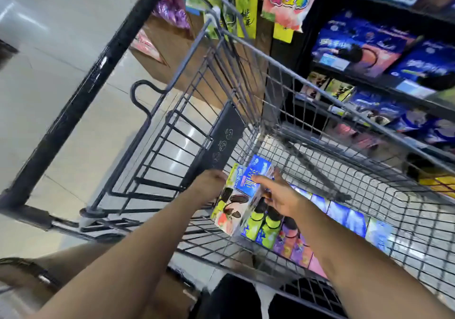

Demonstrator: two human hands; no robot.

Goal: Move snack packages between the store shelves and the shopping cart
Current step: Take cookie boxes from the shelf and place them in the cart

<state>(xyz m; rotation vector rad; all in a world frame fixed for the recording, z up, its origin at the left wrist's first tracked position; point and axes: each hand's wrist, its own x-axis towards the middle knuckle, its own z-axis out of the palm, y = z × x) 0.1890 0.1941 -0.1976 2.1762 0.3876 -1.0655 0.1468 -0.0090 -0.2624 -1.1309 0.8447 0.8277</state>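
Both arms reach down into the cart [307,80], at its near left corner, and clamp 2 boxes [236,203] between them. The left grip [212,182] curls over the boxes' left edge, knuckles up and fingertips hidden behind the card. The right grip [280,198] lays its thumb across the blue face and runs its fingers up the right side, so it pinches the pair from the right.

Squeezing from both sides seems meant to keep the 2 boxes together as 1 load, since either grip alone would let them slide apart. The boxes stand tilted on edge, just left of the packs [344,214] that lie flat in a row along the cart's near wall. I cannot tell whether their lower edge rests on the wire floor or hangs just above it.

The cart stands close beside the shelves [384,82] on the far right, which probably keeps each carry short. Whether the boxes are going in or coming out cannot be read here. Either way, the flat row leaves room at the left for them.
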